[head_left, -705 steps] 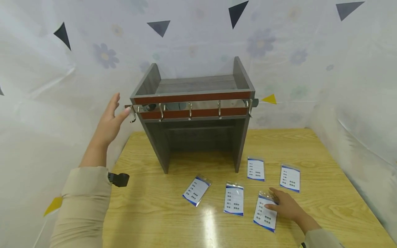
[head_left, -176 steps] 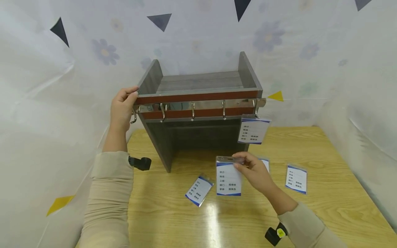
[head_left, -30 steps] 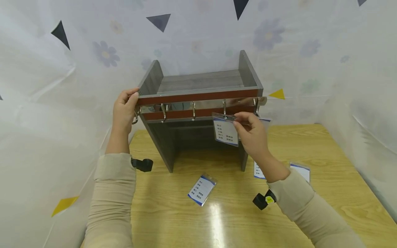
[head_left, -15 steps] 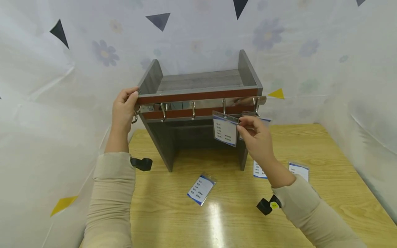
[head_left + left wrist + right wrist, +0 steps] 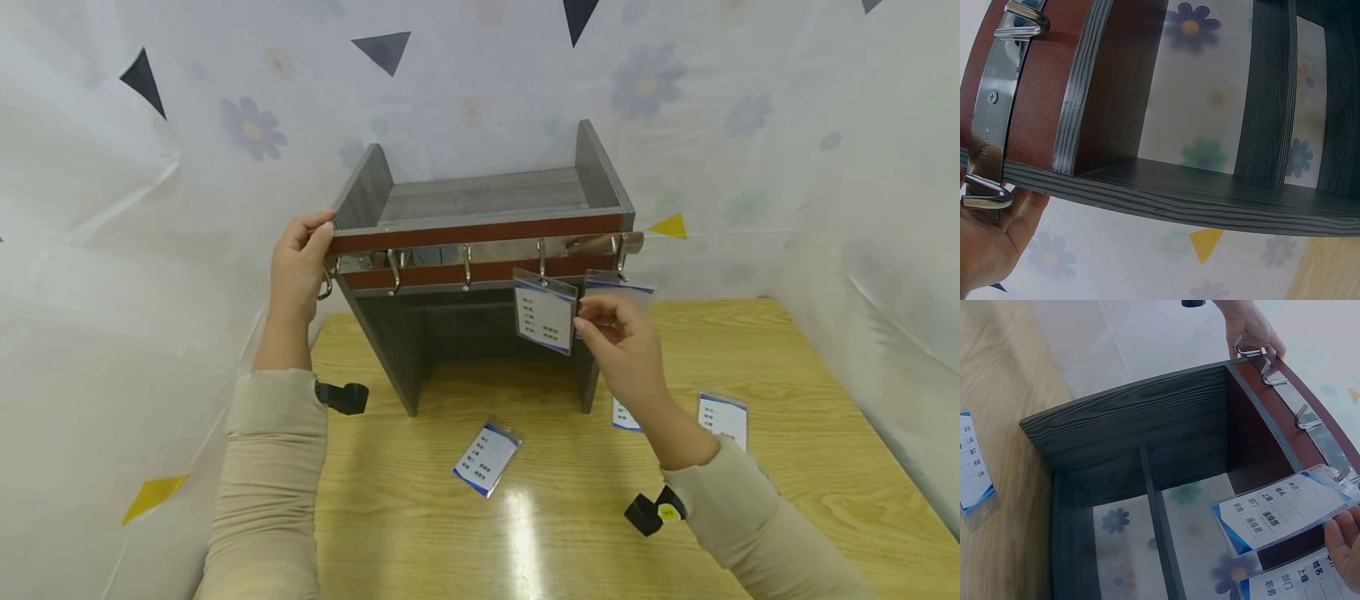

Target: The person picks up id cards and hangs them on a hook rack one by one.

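Observation:
My left hand (image 5: 298, 265) grips the upper left front corner of a grey wooden shelf (image 5: 480, 198), thumb in front. In the left wrist view its fingers reach behind the end of the metal hook rail (image 5: 992, 100). A clear-sleeved name badge (image 5: 545, 315) hangs, slightly turned, from the second hook from the right. My right hand (image 5: 626, 346) is just beside that badge's right edge, its fingers loosely bent and holding nothing. Behind this hand a second badge (image 5: 641, 297) hangs at the rightmost hook, partly covered. The right wrist view shows both hanging badges overlapping.
One badge (image 5: 487, 458) lies flat on the wooden table (image 5: 420, 533) in front of the shelf. Two more, a badge (image 5: 626, 415) and a badge (image 5: 723, 417), lie at the right, partly hidden by my right arm. Bare hooks (image 5: 467, 268) stand along the rail's left part.
My right hand carried a badge up from the table to the second hook from the right, then let go of its corner and drew slightly down and right. The left hand stays on the shelf.

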Demonstrator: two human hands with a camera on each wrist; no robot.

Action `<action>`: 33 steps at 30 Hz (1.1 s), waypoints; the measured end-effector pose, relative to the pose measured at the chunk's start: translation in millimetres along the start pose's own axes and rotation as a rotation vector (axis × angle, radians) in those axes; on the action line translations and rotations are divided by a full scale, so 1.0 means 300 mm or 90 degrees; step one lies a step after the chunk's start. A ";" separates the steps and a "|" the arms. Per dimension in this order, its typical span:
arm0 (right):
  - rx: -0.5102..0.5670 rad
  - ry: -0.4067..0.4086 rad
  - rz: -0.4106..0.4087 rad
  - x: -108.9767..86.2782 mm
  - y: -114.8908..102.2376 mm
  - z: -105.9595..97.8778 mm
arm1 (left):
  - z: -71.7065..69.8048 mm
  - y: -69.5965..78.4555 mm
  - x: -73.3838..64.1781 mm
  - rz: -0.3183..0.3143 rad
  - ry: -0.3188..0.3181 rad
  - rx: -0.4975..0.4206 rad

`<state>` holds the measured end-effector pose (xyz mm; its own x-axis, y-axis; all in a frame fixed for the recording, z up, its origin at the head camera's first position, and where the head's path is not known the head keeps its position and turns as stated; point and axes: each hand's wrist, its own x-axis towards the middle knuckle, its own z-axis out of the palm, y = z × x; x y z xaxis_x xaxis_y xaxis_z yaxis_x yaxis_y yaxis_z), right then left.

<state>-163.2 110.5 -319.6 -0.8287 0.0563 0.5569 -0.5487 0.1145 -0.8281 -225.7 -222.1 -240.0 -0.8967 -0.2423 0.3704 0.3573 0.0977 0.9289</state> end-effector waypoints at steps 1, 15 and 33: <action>-0.003 -0.003 0.004 -0.005 0.001 -0.001 | 0.000 0.000 0.001 -0.002 0.000 -0.002; -0.048 -0.092 0.068 -0.082 0.060 -0.006 | 0.001 -0.011 0.005 -0.013 0.007 0.005; -0.048 -0.183 0.164 -0.154 0.176 0.034 | 0.007 -0.002 0.003 -0.014 0.018 0.010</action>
<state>-154.9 103.9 -389.6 -0.9413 -0.1857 0.2818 -0.3177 0.2059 -0.9256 -227.4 -220.4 -240.3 -0.8965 -0.2716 0.3501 0.3333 0.1073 0.9367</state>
